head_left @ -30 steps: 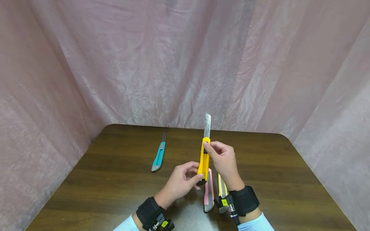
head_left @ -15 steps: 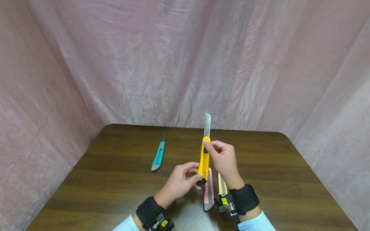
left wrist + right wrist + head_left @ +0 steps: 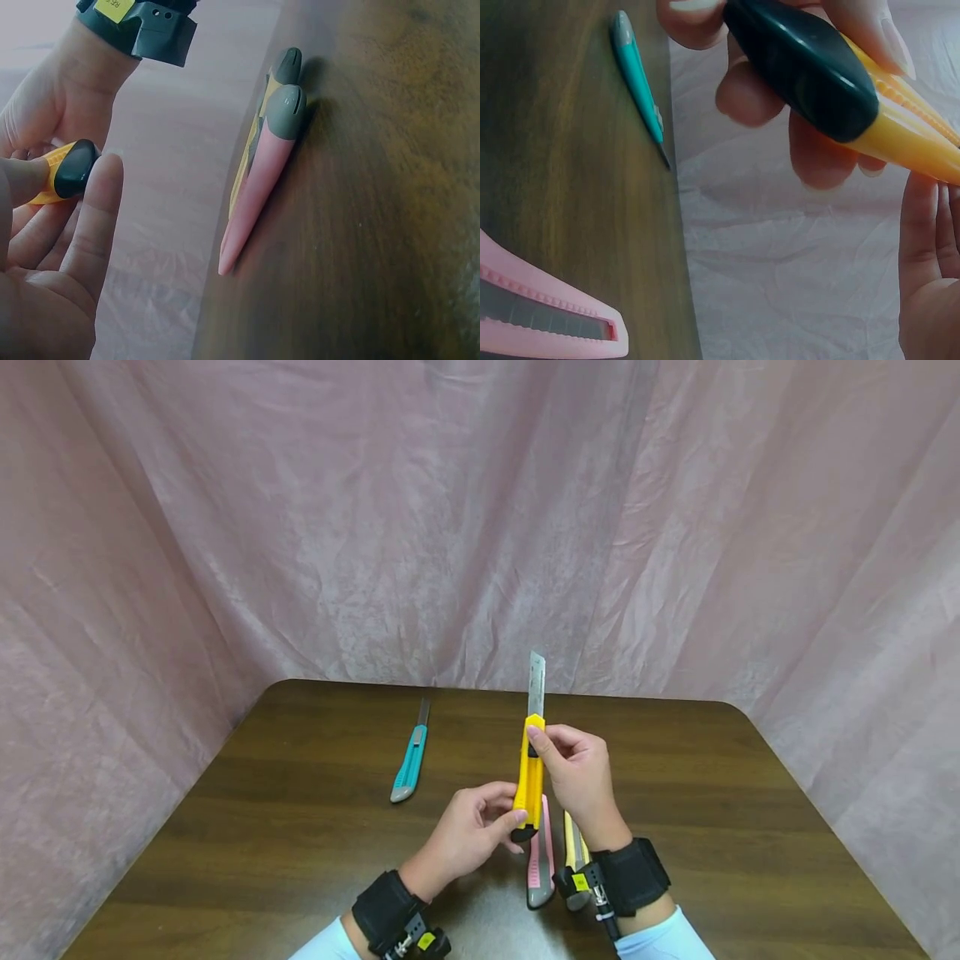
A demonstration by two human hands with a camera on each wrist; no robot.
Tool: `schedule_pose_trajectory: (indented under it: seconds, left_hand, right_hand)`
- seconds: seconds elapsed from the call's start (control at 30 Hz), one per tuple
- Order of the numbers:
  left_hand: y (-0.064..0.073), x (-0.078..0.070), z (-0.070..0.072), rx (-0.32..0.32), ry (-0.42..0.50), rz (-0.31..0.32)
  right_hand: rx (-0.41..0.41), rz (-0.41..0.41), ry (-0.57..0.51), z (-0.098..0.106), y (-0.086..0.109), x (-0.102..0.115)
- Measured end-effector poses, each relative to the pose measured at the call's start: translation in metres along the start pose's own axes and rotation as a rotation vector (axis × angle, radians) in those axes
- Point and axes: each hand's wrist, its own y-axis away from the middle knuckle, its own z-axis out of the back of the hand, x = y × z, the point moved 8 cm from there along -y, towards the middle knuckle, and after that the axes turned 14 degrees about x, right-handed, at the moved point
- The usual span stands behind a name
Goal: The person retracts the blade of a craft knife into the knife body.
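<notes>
Both hands hold a yellow utility knife (image 3: pixel 530 781) above the table, its long metal blade (image 3: pixel 536 685) out and pointing up and away. My left hand (image 3: pixel 468 835) pinches the lower end beside the black end cap (image 3: pixel 810 71). Higher up, my right hand (image 3: pixel 581 772) grips the body with its thumb on the black slider. Under the hands lie a pink utility knife (image 3: pixel 540 868) and a pale yellow utility knife (image 3: pixel 577 847), partly hidden by the right wrist in the head view. A teal utility knife (image 3: pixel 410 764) lies farther left with its blade out.
The brown wooden table (image 3: pixel 300 777) has rounded far corners. Behind it hangs a pinkish curtain (image 3: pixel 375 527). Each wrist wears a black band (image 3: pixel 633 877) with a small camera.
Both hands keep the same hold on the yellow utility knife. Only a very slight shift of the whole head view shows.
</notes>
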Motion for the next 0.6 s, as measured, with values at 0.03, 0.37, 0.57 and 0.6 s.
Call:
schedule_pose_trajectory:
  seconds: [0.03,0.37,0.57,0.6]
  left_hand:
    - [0.000,0.000,0.000,0.000,0.001,-0.004]
    - [-0.002,0.000,0.000,-0.015,0.018,-0.005]
    - [-0.003,-0.002,0.000,-0.013,0.023,-0.026]
    - [-0.003,-0.002,0.000,-0.015,0.025,-0.026]
  right_hand:
    - [-0.005,0.007,0.001,0.000,0.000,-0.001]
    - [-0.027,0.039,-0.024,0.002,-0.001,-0.001]
    - [-0.037,0.055,-0.030,0.001,-0.001,0.009]
    - [-0.036,0.059,-0.028,0.001,-0.001,0.014]
